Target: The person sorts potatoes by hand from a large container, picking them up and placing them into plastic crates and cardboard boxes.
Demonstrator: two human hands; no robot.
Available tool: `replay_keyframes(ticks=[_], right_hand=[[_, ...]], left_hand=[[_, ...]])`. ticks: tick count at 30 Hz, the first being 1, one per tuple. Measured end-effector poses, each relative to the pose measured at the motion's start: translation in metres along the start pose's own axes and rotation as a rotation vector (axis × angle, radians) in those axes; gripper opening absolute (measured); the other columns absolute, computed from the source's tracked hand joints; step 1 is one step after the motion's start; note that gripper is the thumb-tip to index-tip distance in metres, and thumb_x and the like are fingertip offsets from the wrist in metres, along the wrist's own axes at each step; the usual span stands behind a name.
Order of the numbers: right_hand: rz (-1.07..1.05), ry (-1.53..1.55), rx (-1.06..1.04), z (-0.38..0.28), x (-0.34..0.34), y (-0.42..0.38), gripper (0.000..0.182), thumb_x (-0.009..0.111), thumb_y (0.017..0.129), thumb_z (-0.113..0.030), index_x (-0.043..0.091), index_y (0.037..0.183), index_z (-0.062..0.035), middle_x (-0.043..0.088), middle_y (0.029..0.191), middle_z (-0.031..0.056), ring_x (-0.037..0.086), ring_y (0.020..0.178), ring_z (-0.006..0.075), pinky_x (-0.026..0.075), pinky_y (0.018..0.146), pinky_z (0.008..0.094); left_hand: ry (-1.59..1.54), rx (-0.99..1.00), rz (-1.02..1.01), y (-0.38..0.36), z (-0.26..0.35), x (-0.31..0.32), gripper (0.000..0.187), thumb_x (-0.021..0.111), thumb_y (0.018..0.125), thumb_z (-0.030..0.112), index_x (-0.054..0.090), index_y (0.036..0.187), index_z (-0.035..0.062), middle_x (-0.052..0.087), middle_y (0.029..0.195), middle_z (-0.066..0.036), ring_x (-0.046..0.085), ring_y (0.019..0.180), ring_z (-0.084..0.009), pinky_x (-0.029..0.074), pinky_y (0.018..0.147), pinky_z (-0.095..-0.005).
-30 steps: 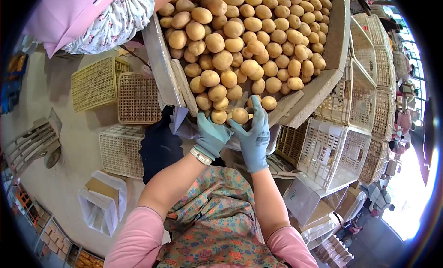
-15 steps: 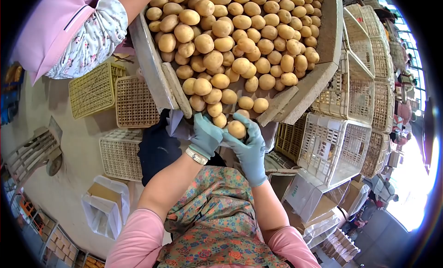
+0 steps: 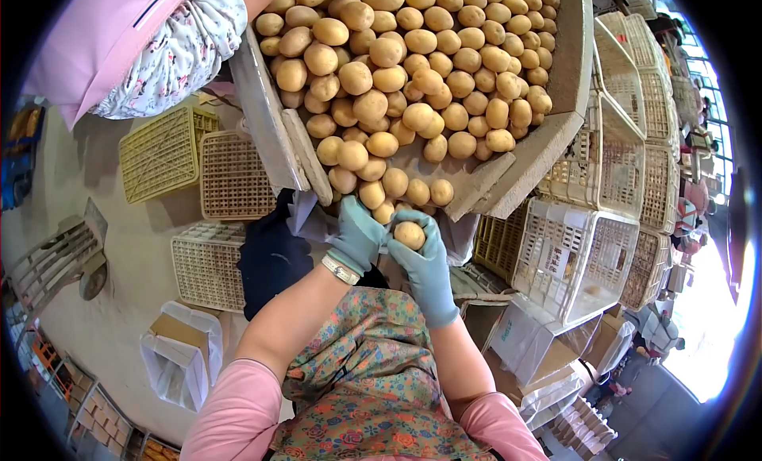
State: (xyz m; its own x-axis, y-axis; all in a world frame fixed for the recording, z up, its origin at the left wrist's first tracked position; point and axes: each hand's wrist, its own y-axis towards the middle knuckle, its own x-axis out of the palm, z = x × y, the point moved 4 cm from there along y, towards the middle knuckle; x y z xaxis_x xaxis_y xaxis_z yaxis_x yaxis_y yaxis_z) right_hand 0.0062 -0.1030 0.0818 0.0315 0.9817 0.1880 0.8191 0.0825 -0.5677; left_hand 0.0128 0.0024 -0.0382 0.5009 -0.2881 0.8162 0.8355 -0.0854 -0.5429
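Note:
Yellow potatoes [image 3: 429, 81] heap in a tapering chute, several of them down at its narrow mouth. My right hand [image 3: 425, 266], in a blue-grey glove, is closed round one round potato [image 3: 409, 235] just below that mouth. Beside it, my left hand [image 3: 355, 237], gloved alike, has its fingers curled against a small potato [image 3: 383, 213]; its palm side is hidden. Another potato [image 3: 371, 195] sits right above my left fingertips. A few more potatoes [image 3: 418, 192] lie just beyond my right hand.
Worn boards [image 3: 484, 183] edge the chute. Another person's floral sleeve [image 3: 178, 56] reaches in from the upper left. Plastic crates stand on the floor at left, a yellow crate [image 3: 163, 155] among them; white crates [image 3: 571, 254] are stacked at right. A lined box [image 3: 181, 354] stands lower left.
Several potatoes have rolled down toward the chute mouth. My right hand has drawn slightly lower with its potato, while my left stays close by. The other person's sleeve has shifted right.

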Motion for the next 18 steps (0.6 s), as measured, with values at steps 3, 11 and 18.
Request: replay_keyframes(ticks=[3,11,18], right_hand=[[0.086,-0.337,0.043,0.001,-0.027,-0.023,0.041,0.084,0.084,-0.011,0.068,0.122,-0.0065,0.067,0.111,0.0115,0.066,0.094,0.0239,0.053,0.086,0.0353],[0.386,-1.569,0.314,0.059,-0.243,-0.128,0.044,0.077,0.090,-0.028,0.064,0.127,-0.0067,0.068,0.112,0.0211,0.068,0.108,0.0388,0.054,0.093,0.0465],[-0.098,-1.109,-0.618,-0.029,0.002,-0.018,0.032,0.071,0.096,-0.013,0.069,0.126,-0.0037,0.071,0.124,0.0172,0.069,0.112,0.0361,0.054,0.099,0.0438]], left_hand=[[0.022,0.015,-0.055,-0.001,0.008,0.004,0.043,0.060,0.103,0.035,0.055,0.137,0.0085,0.062,0.136,-0.008,0.060,0.130,-0.0274,0.046,0.112,-0.0492],[-0.510,-0.234,-0.317,0.001,0.002,0.008,0.053,0.049,0.108,0.045,0.046,0.151,0.0150,0.052,0.153,-0.009,0.046,0.144,-0.0302,0.033,0.122,-0.0580],[-0.223,-0.050,-0.390,0.011,0.006,0.025,0.049,0.064,0.103,0.037,0.055,0.143,0.0103,0.066,0.137,-0.005,0.058,0.129,-0.0193,0.050,0.109,-0.0401]])
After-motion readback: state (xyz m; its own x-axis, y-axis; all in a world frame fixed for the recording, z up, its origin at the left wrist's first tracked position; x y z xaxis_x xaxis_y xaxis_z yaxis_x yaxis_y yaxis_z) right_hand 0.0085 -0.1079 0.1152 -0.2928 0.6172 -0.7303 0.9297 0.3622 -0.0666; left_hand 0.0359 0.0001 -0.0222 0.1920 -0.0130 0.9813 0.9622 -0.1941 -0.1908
